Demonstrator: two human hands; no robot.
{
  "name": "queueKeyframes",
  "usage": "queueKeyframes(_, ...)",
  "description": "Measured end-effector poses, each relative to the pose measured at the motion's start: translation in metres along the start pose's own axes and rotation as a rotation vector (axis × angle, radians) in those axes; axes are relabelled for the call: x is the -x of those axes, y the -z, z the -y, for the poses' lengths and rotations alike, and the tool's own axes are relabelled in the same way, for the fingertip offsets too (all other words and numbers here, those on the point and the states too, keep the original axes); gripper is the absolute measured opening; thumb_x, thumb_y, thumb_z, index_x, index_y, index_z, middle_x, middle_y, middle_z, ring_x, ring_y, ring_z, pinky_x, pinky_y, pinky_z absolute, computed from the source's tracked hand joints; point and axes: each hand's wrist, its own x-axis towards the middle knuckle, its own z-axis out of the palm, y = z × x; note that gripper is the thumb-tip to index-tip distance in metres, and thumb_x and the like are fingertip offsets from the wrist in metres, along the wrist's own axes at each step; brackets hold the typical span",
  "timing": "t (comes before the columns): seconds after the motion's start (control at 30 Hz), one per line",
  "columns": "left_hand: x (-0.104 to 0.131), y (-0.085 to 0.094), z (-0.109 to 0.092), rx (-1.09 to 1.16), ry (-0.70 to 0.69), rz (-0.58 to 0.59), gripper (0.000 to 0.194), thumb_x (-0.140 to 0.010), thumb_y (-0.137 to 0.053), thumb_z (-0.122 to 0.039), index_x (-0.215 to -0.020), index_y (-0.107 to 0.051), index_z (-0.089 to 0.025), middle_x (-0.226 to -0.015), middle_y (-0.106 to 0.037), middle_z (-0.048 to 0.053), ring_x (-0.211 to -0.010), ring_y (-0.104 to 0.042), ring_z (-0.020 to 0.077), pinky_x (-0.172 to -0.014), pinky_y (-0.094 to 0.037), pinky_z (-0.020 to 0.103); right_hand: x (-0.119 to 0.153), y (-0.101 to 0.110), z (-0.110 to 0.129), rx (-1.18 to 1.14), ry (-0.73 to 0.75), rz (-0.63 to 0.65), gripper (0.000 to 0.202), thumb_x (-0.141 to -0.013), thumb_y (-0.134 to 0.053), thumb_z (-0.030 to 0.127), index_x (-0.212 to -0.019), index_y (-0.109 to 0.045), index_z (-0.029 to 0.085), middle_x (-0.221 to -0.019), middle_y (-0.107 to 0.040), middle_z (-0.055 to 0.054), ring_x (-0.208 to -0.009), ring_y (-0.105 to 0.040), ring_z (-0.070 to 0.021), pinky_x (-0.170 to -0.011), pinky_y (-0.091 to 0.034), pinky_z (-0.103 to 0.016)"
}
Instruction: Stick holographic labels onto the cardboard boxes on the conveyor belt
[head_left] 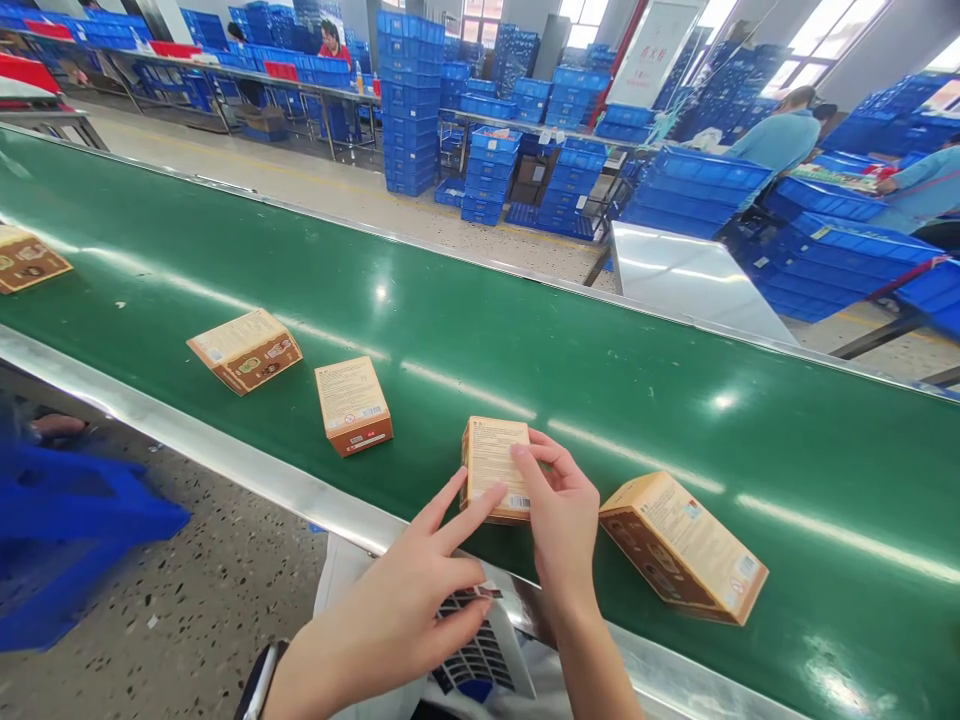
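A cream and brown printed box lies on the green conveyor belt in front of me. My left hand has its fingers spread, two of them touching the box's left edge and top face. My right hand is at the box's right side, with the thumb on the top and the fingers behind the right edge. A similar box sits tilted to the right of my right hand. Left of my hands are another box, a tilted one and one at the far left edge.
The metal rail runs along the belt's near side. A blue crate is at the lower left. Beyond the belt stand a steel table, stacks of blue crates and several people at work, one in a light blue shirt.
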Motion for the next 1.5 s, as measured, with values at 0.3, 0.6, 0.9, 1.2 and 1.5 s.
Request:
queueKeyframes(0.3, -0.013, -0.009, -0.009, -0.02, -0.062, 0.012, 0.026, -0.09, -0.06, -0.008, -0.065, -0.06, -0.016, -0.168, -0.023, 0.006, -0.154, -0.012, 0.0423, -0.12, -0.039, 0.056, 0.003, 0.017, 0.021, 0.502, 0.173, -0.101, 0.039, -0.08, -0.064, 0.052, -0.103, -0.059, 0.021, -0.113, -0.071, -0.013, -0.087, -0.069, -0.0279, -0.072, -0.051, -0.039)
queueKeyframes(0.6, -0.014, -0.011, -0.011, 0.255, 0.038, -0.076, 0.026, -0.093, -0.054, -0.017, -0.067, -0.052, -0.02, -0.157, -0.049, 0.008, -0.15, -0.035, 0.0337, -0.115, -0.043, 0.044, -0.013, 0.055, 0.015, 0.416, 0.086, -0.087, 0.04, -0.083, -0.054, 0.048, -0.11, -0.058, 0.019, -0.105, -0.075, -0.015, -0.079, -0.072, -0.028, -0.064, -0.051, -0.038)
queueKeyframes(0.9, -0.013, -0.011, -0.021, 0.484, 0.357, -0.205, 0.04, -0.091, -0.045, -0.045, -0.06, -0.038, -0.021, -0.055, -0.036, -0.006, -0.055, -0.033, 0.012, -0.051, -0.025, 0.025, 0.053, 0.061, 0.032, 0.608, 0.791, 0.274, 0.012, -0.099, -0.058, 0.023, -0.107, -0.067, 0.025, -0.102, -0.075, -0.005, -0.093, -0.071, -0.022, -0.083, -0.056, -0.033)
queueKeyframes(1.2, -0.013, -0.014, -0.024, 0.489, 0.337, -0.184, 0.037, -0.093, -0.044, -0.041, -0.063, -0.038, -0.021, -0.057, -0.033, -0.007, -0.056, -0.03, 0.0118, -0.051, -0.022, 0.025, 0.054, 0.047, 0.035, 0.697, 1.002, 0.266, 0.012, -0.098, -0.056, 0.012, -0.095, -0.064, 0.021, -0.104, -0.073, -0.008, -0.097, -0.067, -0.0222, -0.088, -0.05, -0.035)
queueKeyframes(1.5, -0.008, -0.009, -0.013, 0.433, 0.342, -0.269, 0.037, -0.093, -0.05, -0.036, -0.061, -0.035, -0.022, -0.056, -0.037, -0.006, -0.054, -0.036, 0.0124, -0.049, -0.028, 0.024, 0.033, 0.039, 0.051, 0.365, 0.489, 0.531, 0.013, -0.1, -0.05, 0.028, -0.089, -0.057, 0.027, -0.119, -0.071, -0.004, -0.108, -0.067, -0.0191, -0.087, -0.054, -0.031)
